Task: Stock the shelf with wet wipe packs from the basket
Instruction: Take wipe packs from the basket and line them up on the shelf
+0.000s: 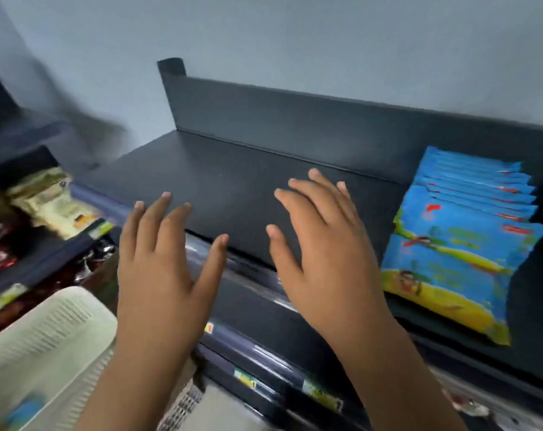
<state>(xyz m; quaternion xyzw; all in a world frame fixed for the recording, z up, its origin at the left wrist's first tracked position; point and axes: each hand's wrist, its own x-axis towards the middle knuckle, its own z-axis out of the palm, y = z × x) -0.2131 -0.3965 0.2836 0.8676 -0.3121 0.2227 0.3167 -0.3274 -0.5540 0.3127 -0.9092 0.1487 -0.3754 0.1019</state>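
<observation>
1. Grey wall (295,42) backs a dark shelf (232,169).
2. Blue wet wipe packs (456,244) lie overlapped at its right.
3. Over its front edge, the left hand (161,262) and right hand (323,244) hover with fingers spread, holding nothing.
4. Pale basket (46,337) sits lower left.

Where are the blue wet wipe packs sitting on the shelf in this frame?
In the head view, the blue wet wipe packs lie overlapped on the right side of the dark shelf, just right of the right hand.
</observation>
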